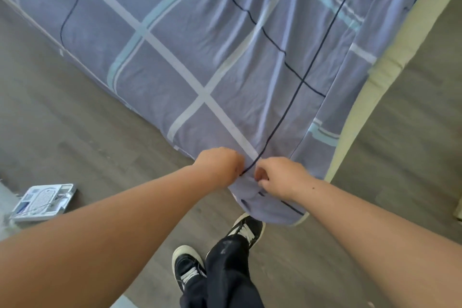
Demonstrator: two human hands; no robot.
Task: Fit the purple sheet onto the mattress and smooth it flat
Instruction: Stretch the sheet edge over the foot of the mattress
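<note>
Toward 8 o'clock a white box (pixel 42 202) lies on the grey floor (pixel 62 107), well apart from the bed. The purple sheet (pixel 205 40) is seen spread over most of the mattress (pixel 387 65), and along the left side it is already drawn down over the edge; this much is judged done. Creases fan from the near corner toward 12 o'clock, so the smoothing is judged left to do. At the near corner the left hand (pixel 220 165) is closed on a bunch of the sheet, and just beside it, at its 3 o'clock, the right hand (pixel 282 177) pinches the same fabric with thumb and fingers curled. The sheet's corner hangs loose below both hands, above a shoe (pixel 246 229), not yet tucked under. Toward 2 o'clock a pale strip of mattress is left uncovered along the right side, so that edge and this corner are judged to remain
</note>
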